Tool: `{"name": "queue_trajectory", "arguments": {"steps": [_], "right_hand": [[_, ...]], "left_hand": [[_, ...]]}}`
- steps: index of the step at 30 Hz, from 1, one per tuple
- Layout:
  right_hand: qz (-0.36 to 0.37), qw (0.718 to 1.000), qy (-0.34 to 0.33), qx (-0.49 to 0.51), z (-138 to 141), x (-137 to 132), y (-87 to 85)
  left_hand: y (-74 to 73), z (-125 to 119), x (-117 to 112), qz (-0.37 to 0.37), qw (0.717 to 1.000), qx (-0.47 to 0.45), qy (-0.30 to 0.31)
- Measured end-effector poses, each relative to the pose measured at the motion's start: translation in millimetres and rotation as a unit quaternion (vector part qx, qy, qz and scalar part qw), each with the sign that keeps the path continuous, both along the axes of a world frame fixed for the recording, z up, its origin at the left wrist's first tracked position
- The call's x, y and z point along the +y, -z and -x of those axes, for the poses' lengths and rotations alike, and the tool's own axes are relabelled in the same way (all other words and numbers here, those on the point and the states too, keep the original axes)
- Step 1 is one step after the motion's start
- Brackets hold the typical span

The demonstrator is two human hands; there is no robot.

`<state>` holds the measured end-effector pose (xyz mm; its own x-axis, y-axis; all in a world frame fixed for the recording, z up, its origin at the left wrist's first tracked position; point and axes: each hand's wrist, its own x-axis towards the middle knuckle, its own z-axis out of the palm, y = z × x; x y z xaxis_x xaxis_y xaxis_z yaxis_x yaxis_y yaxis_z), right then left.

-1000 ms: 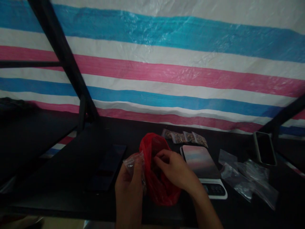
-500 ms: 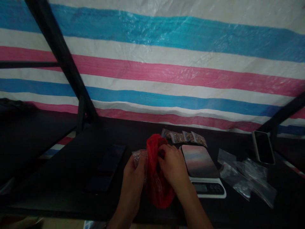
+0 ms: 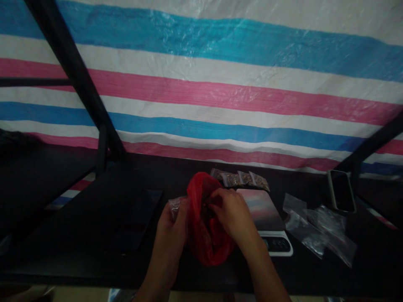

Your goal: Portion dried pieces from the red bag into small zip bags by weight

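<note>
A red plastic bag (image 3: 197,235) stands on the black tabletop with its mouth open, something dark showing inside. My left hand (image 3: 172,224) is closed on a small clear plastic bag (image 3: 175,206) and presses against the red bag's left side. Over the opening, my right hand (image 3: 231,212) has its fingers curled together just inside the mouth; what they pinch, if anything, is hidden. Right beside that hand sits a white digital scale (image 3: 264,209) with a metal plate, its display partly covered by my wrist.
Several small filled clear bags (image 3: 241,179) lie in a row behind the scale. Flat clear bags (image 3: 317,228) are spread on the right, near a phone (image 3: 341,191) leaning by a black post. A dark flat device (image 3: 138,218) lies left. Striped sheeting (image 3: 220,96) hangs behind.
The red bag's mouth has opened wider, and my right fingers sit in its opening. My left hand still grips the clear bag. The whole view has shifted slightly.
</note>
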<state>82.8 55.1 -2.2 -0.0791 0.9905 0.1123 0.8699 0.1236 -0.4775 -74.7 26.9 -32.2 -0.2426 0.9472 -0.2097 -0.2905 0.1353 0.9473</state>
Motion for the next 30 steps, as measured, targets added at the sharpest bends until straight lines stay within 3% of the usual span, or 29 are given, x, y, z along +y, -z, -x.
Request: {"name": "queue_trajectory", "arguments": {"steps": [8,17,24,30], "right_hand": [[0.040,0.998,-0.008,0.057,9.3,-3.0,0.6],[0.064,0.986,-0.010,0.153,10.7,-0.9,5.7],[0.066,0.989,0.011,0.134,22.6,-7.2,3.1],[0.121,0.952,-0.004,0.280,11.1,-1.9,16.9]], "left_hand": [[15.4,-6.1,0.9,0.011,1.000,-0.019,-0.016],[11.1,-4.1,-1.7,-0.009,1.000,-0.012,-0.013],[3.8,-6.7,-1.8,-0.023,0.999,0.015,-0.028],[7.6,-6.0,0.5,-0.044,0.997,0.057,-0.038]]}}
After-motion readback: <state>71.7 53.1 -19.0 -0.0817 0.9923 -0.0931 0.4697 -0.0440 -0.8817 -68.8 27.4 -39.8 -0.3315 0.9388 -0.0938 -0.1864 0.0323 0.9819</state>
